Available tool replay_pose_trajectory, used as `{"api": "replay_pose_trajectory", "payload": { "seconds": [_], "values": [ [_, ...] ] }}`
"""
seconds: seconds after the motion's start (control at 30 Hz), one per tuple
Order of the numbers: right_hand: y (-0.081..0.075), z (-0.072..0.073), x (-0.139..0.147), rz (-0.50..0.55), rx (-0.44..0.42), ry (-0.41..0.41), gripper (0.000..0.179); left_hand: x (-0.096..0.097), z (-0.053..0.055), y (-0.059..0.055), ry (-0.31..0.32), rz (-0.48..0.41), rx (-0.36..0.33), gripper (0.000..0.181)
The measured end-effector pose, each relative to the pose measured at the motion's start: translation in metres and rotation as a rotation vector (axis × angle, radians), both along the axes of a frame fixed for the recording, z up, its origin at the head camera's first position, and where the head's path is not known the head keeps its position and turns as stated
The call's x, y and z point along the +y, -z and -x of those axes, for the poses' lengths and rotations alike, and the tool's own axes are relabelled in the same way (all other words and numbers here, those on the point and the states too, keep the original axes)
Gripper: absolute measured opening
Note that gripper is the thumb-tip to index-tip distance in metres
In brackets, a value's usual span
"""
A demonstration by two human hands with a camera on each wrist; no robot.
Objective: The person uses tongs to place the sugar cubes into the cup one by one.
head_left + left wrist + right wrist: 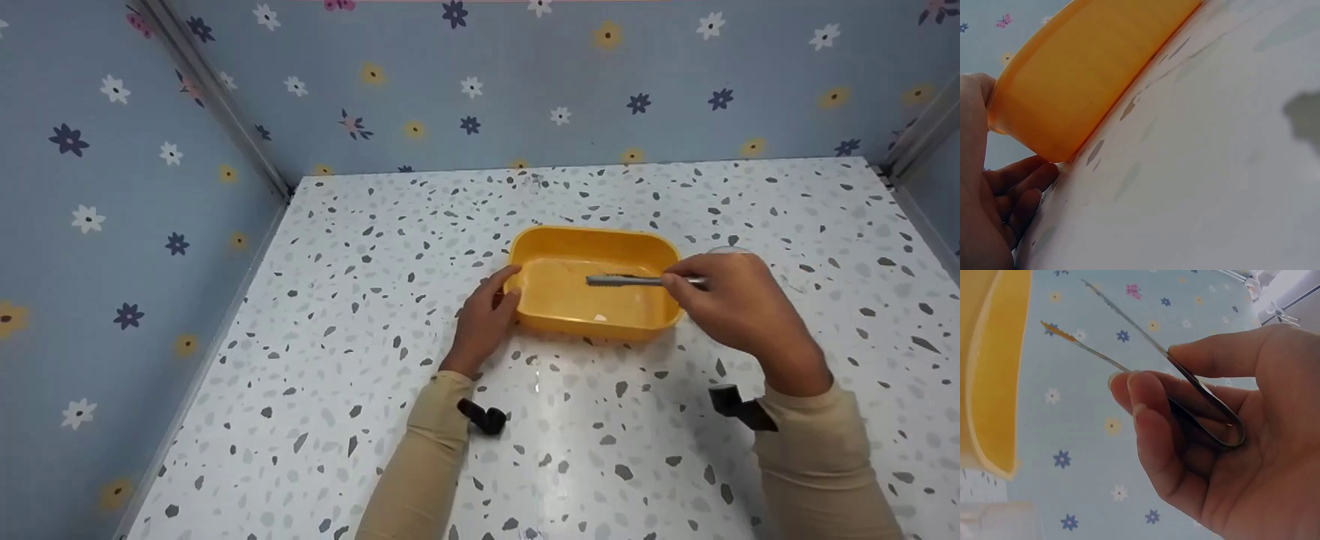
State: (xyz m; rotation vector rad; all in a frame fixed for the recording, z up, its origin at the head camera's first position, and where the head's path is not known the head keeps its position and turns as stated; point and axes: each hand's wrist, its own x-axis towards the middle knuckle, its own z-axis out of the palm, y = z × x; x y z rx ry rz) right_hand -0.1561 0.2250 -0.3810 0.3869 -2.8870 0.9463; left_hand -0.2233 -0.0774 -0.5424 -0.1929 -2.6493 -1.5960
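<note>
A yellow plastic tub [570, 324] with rounded corners stands upright on the speckled table. My left hand [484, 322] holds its left end, with thumb and index finger at the rim. In the left wrist view, the other fingers [1024, 211] curl low beside the tub's outer wall [1067, 95]. My right hand [739, 304] grips small metal tongs [622, 280] at the bent end, between thumb and fingers. Their tips point left above the tub's inside. In the right wrist view the two arms of the tongs [1129, 323] stand apart, with nothing between them.
A clear container [1002, 520] stands right of the tub, mostly hidden under my right hand in the head view. Flower-patterned panels [517, 90] rise behind and at the left of the speckled table [360, 300]. A small white spot [600, 318] shows inside the tub.
</note>
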Motion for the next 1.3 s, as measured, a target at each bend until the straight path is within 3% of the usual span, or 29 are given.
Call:
{"api": "replay_pose_trajectory", "payload": {
  "seconds": [0.37,0.8,0.93,1.3],
  "values": [
    [0.017,0.0,-0.028,0.003,-0.041,-0.229,0.017,-0.002,-0.001,0.002,-0.001,-0.008,-0.003,0.043],
    [0.019,-0.001,-0.032,-0.005,-0.115,-0.346,0.014,-0.001,-0.006,-0.002,-0.002,-0.012,0.033,0.044],
    [0.02,-0.001,-0.028,0.014,-0.084,-0.353,0.014,0.0,-0.009,-0.001,-0.009,-0.006,0.047,0.046],
    [0.019,0.0,-0.026,-0.012,0.001,-0.262,0.015,-0.002,-0.013,-0.003,0.005,0.014,0.101,0.045]
  ]
}}
